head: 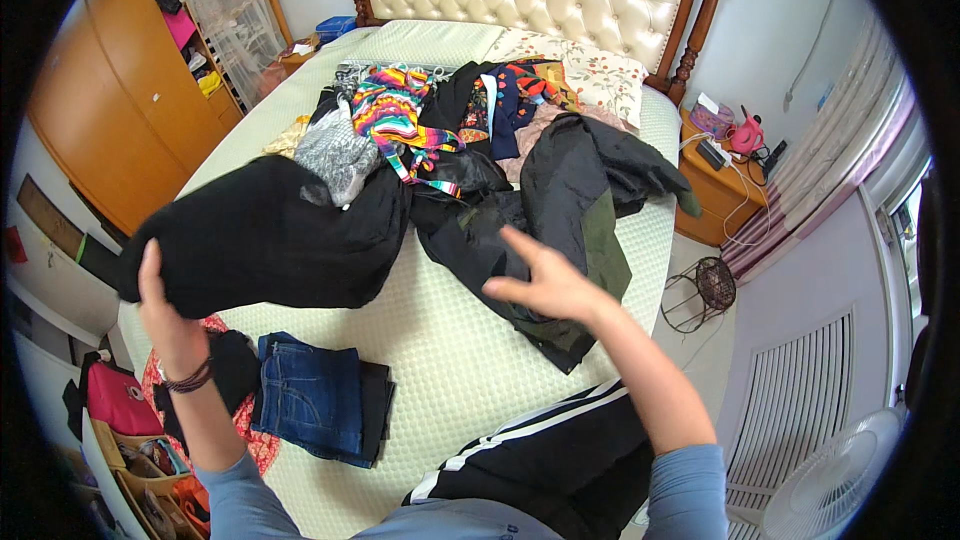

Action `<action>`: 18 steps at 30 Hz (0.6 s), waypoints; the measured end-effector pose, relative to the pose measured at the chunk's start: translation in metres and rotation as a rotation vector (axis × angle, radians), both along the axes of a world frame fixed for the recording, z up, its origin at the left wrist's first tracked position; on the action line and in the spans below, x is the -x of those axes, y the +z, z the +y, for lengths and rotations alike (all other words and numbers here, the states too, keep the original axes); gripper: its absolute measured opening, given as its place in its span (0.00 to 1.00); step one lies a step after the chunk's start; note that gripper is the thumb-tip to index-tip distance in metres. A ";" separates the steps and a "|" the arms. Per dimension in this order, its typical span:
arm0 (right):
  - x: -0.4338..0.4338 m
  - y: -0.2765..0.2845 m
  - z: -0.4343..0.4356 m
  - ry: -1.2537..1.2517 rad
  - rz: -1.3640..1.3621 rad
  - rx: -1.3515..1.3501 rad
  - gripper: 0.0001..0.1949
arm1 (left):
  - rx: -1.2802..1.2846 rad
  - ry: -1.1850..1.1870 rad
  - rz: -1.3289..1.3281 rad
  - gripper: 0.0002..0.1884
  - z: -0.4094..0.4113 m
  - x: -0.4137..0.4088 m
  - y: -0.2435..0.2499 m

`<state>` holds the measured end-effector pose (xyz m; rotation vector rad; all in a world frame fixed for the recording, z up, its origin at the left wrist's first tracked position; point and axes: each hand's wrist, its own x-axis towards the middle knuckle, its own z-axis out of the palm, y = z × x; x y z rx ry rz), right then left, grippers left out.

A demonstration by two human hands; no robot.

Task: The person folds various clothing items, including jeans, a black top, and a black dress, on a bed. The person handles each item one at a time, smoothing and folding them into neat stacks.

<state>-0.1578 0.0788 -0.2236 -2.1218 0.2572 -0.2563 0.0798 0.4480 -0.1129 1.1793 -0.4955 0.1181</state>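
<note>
My left hand (171,322) grips one end of a black cloth garment (277,240), which is lifted above the left side of the bed. Its far end reaches the clothes pile. My right hand (551,281) hovers with fingers apart over a black and dark green jacket (570,202) spread on the bed, holding nothing. Below my left hand lie folded blue jeans (311,394) on top of black folded cloth (377,397). Beside them are a black bundle (231,367) and a red patterned cloth (262,439).
A multicoloured striped garment (397,109) and a grey knit (337,150) lie in a heap on the bed (450,337). Right of the bed are a nightstand (709,184), a wire stool (712,285) and a white fan (832,480). A wardrobe (135,75) stands at left.
</note>
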 end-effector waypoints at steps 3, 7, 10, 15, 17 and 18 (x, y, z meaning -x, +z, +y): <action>-0.004 0.005 0.040 0.154 0.023 -0.088 0.53 | 0.077 -0.146 0.097 0.15 -0.059 0.043 0.015; -0.026 0.018 0.068 0.075 -0.040 0.139 0.64 | -0.037 -0.433 -0.084 0.13 -0.111 0.093 0.046; -0.033 0.027 0.061 0.030 -0.231 -0.065 0.43 | -0.126 -0.611 -0.261 0.11 -0.146 0.114 0.064; 0.044 0.093 0.071 -0.255 -0.104 -0.421 0.27 | -0.283 -0.815 -0.725 0.18 -0.192 0.123 0.118; 0.079 0.095 0.065 -0.387 -0.429 -0.881 0.35 | -0.167 -0.684 -0.954 0.28 -0.222 0.114 0.110; 0.095 0.119 0.070 -0.360 -0.614 -0.967 0.35 | -0.145 -0.659 -0.996 0.34 -0.237 0.110 0.100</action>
